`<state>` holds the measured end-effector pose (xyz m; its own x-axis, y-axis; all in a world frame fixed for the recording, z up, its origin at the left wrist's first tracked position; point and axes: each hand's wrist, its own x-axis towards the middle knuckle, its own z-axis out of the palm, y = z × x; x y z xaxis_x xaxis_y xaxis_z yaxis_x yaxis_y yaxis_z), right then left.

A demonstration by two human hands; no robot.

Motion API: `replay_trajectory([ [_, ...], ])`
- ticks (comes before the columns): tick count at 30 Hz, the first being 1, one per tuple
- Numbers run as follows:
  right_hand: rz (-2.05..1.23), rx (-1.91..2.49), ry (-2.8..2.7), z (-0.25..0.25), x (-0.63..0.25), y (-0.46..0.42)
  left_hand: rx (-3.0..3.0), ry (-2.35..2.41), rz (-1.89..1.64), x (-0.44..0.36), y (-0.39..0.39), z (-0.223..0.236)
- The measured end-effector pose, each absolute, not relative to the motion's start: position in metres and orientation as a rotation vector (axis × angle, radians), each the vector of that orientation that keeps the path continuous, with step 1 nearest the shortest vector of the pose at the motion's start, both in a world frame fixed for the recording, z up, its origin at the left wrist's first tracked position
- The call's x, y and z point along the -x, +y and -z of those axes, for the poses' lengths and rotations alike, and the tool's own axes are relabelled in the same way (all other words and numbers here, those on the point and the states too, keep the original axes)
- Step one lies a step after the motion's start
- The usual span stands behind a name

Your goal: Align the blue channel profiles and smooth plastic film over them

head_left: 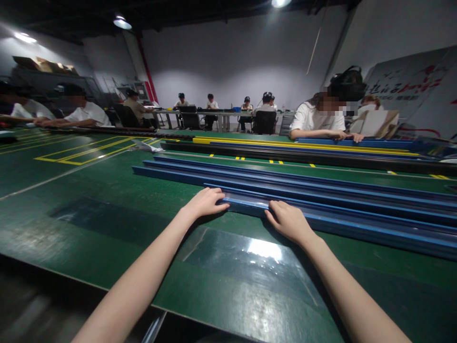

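Observation:
A long blue channel profile lies nearest to me on the green tabletop, running off to the right. My left hand grips its left end, fingers over the top and thumb at the near side. Farther right along the same profile, my right hand has its fingers curled onto the near wall, thumb low in front. Parallel behind it rests another blue channel profile, partly overlapped in view by the near one. The fingertips of both hands are partly hidden inside the channel.
A clear sheet lies on the green table in front of me. Farther back are yellow strips, a black tube and a crumpled wrapper. A co-worker leans over the far side at right; others sit behind.

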<state>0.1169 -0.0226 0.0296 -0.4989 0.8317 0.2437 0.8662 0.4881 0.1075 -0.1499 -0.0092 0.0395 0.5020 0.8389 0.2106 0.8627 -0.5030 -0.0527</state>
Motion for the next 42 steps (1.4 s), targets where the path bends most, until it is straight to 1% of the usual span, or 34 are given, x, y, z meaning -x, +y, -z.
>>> replay_trajectory([
  [12, 0.299, 1.455, -2.619, -0.033, -0.118, -0.023, 2.482, -1.484, 0.242, 0.15, -0.009, -0.038],
  [20, 0.08, 1.438, -2.682, -0.043, -0.124, -0.018, 2.537, -1.383, 0.31, 0.136, -0.011, -0.037],
  [25, -0.049, 1.509, -2.682, -0.055, -0.132, -0.013, 2.591, -1.366, 0.308, 0.116, -0.007, -0.041],
  [29, -0.029, 1.571, -2.706, -0.063, -0.145, -0.012, 2.642, -1.359, 0.193, 0.095, -0.004, -0.044],
  [35, -0.066, 1.572, -2.69, -0.059, -0.176, -0.013, 2.694, -1.3, 0.131, 0.06, 0.0, -0.045],
  [42, -0.159, 1.659, -2.642, -0.055, -0.212, -0.012, 2.804, -1.275, 0.148, 0.017, 0.0, -0.049],
])
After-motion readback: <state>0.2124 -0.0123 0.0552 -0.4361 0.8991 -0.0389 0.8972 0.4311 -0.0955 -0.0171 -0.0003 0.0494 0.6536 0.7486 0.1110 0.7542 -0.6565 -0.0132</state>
